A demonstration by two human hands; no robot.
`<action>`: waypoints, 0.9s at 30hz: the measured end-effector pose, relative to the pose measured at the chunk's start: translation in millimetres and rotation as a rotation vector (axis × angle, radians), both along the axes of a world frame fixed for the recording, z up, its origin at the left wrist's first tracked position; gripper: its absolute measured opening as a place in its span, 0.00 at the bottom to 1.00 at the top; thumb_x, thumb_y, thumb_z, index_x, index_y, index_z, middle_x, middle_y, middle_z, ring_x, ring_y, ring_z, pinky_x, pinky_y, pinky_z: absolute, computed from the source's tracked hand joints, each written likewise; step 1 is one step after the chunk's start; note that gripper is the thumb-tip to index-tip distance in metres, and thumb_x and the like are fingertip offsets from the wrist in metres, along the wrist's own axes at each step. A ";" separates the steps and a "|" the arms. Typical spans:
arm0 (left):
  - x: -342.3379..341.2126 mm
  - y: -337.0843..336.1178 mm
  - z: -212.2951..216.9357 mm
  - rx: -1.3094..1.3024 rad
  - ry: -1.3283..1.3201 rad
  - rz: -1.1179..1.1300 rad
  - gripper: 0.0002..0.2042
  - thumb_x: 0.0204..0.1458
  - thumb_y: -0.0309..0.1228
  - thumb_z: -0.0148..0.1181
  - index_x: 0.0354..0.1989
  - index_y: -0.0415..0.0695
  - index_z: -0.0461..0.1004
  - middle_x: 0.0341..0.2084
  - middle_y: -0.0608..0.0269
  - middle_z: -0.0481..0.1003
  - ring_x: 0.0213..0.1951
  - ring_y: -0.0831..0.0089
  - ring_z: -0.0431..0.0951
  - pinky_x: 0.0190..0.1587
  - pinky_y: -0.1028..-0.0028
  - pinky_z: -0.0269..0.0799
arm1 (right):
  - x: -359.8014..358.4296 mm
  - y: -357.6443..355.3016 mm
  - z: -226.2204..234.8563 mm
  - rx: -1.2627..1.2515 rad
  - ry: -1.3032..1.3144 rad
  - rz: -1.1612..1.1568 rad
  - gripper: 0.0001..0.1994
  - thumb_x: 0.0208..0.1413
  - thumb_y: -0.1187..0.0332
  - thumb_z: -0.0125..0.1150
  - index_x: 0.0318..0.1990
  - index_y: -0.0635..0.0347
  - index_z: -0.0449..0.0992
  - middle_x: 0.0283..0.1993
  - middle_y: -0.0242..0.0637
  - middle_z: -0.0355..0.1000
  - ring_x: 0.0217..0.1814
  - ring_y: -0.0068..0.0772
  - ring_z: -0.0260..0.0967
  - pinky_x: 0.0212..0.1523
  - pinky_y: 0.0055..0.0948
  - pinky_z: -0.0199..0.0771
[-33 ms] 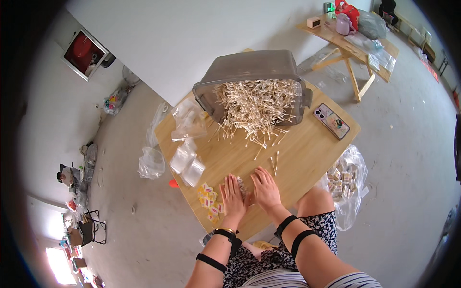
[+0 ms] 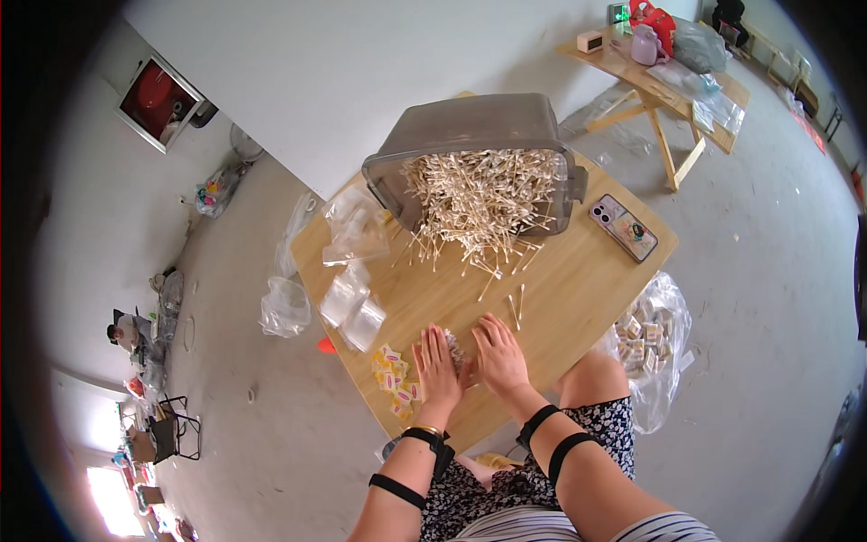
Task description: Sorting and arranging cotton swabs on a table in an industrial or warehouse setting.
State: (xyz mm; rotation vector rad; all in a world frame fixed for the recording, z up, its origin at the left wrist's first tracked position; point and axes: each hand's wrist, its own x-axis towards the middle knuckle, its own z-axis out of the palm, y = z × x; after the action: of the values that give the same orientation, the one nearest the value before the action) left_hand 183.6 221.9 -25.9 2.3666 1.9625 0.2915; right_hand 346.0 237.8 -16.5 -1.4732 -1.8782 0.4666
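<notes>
Both hands, left (image 2: 437,368) and right (image 2: 498,355), press together around a small bundle of cotton swabs (image 2: 454,348) on the desk (image 2: 578,298), near the tipped bin (image 2: 479,154).

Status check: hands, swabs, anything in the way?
Left hand and right hand pressed around a small swab bundle. Tipped bin spilling swabs. Nothing between.

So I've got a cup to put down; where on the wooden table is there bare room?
Bare wood lies between the phone and the right hand, and along the table edge there. The middle is crowded with cotton swabs spilling from the grey bin; plastic bags and small packets fill the left.
</notes>
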 end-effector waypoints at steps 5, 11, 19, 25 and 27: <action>-0.9 12.2 -2.8 -0.073 0.065 0.019 0.44 0.61 0.54 0.47 0.74 0.33 0.40 0.74 0.42 0.43 0.75 0.49 0.41 0.74 0.47 0.31 | 2.5 -1.6 0.9 0.012 0.000 0.002 0.18 0.58 0.71 0.53 0.56 0.62 0.73 0.63 0.43 0.65 0.73 0.44 0.55 0.73 0.41 0.56; 4.5 -19.7 6.2 -0.072 -0.005 -0.029 0.45 0.60 0.51 0.51 0.74 0.32 0.39 0.74 0.39 0.40 0.75 0.45 0.37 0.74 0.47 0.29 | 4.1 -0.2 1.4 0.015 0.047 -0.002 0.17 0.58 0.70 0.54 0.54 0.62 0.73 0.61 0.44 0.67 0.72 0.46 0.57 0.72 0.42 0.56; 4.9 -62.2 15.9 -0.127 0.015 -0.079 0.48 0.57 0.51 0.56 0.72 0.28 0.39 0.74 0.35 0.39 0.75 0.43 0.36 0.74 0.47 0.29 | 0.9 -1.7 10.0 0.054 0.083 -0.007 0.15 0.56 0.72 0.57 0.52 0.60 0.74 0.58 0.44 0.68 0.70 0.48 0.60 0.69 0.43 0.61; 9.5 -60.8 16.7 -0.180 0.017 -0.086 0.48 0.58 0.51 0.55 0.73 0.28 0.39 0.74 0.36 0.40 0.75 0.44 0.36 0.74 0.47 0.28 | 3.2 0.2 7.9 0.058 0.088 -0.026 0.14 0.56 0.72 0.56 0.50 0.61 0.74 0.57 0.44 0.69 0.69 0.47 0.61 0.69 0.43 0.61; 4.8 -49.7 16.1 -0.104 -0.035 -0.051 0.47 0.59 0.52 0.53 0.73 0.28 0.39 0.74 0.36 0.39 0.76 0.44 0.36 0.74 0.47 0.29 | 3.0 0.2 6.4 0.060 0.082 -0.013 0.14 0.57 0.71 0.56 0.51 0.61 0.74 0.57 0.44 0.69 0.69 0.47 0.61 0.70 0.43 0.61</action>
State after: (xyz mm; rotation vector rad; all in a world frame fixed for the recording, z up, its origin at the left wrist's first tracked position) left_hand 188.5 172.1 -9.8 2.3265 1.8517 0.2214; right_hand 349.1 238.0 -10.1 -1.4053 -1.8022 0.4545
